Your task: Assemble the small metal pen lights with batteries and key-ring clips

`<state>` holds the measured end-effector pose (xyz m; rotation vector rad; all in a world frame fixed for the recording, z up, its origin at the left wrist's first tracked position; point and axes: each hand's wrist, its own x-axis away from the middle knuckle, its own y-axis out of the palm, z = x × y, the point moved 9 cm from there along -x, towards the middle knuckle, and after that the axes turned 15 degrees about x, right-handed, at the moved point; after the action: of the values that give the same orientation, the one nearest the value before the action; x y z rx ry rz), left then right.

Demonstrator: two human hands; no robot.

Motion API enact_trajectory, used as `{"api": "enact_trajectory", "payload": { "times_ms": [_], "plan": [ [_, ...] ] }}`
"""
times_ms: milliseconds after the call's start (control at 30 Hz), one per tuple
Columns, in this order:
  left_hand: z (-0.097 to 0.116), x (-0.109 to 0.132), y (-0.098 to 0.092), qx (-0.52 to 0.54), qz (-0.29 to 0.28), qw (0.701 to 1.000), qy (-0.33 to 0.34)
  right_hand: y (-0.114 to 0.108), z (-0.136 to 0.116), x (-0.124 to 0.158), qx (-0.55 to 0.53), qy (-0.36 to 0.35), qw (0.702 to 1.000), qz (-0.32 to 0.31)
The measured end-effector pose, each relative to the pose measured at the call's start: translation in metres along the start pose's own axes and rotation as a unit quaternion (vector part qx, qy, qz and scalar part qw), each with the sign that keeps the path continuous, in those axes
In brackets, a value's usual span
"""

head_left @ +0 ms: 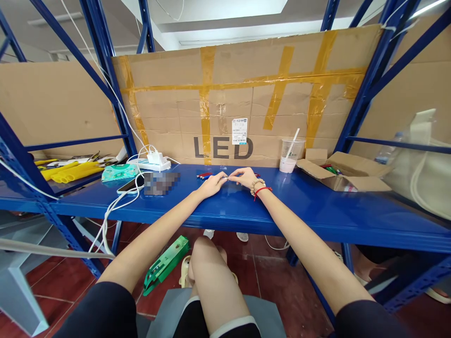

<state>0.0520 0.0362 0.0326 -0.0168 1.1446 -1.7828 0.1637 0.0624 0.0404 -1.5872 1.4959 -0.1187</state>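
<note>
Above the blue shelf top (225,213), my left hand (212,184) and my right hand (245,178) meet fingertip to fingertip. The fingers of both are closed in a pinch around a tiny object at their tips, too small to name. Just behind my left hand lie some thin red and blue pieces (203,176), possibly pens or pen parts. More small red bits (258,175) show beyond my right hand, partly hidden by it. A beaded bracelet and a red cord circle my right wrist.
An open cardboard box (347,173) with small coloured items stands right, beside a plastic cup (291,155) with a straw. To the left are a power strip (155,162), white cables, a phone (130,185) and a tissue pack (119,172). Taped cardboard (169,112) walls the back.
</note>
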Motion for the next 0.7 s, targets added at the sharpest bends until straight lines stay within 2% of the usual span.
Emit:
{"api": "enact_trajectory", "payload": {
  "times_ms": [300,533,700],
  "plan": [
    [0.008,0.002,0.002,0.0,-0.01,0.999,0.04,0.0,0.002,0.007,0.012,0.044,0.999,-0.026],
    [0.019,0.005,0.0,-0.033,-0.007,0.998,0.051,0.007,0.012,0.011,-0.007,0.104,0.991,-0.088],
    [0.023,0.006,-0.003,-0.049,0.003,0.997,0.062,0.013,0.018,0.015,-0.048,0.174,0.976,-0.121]
  ]
}}
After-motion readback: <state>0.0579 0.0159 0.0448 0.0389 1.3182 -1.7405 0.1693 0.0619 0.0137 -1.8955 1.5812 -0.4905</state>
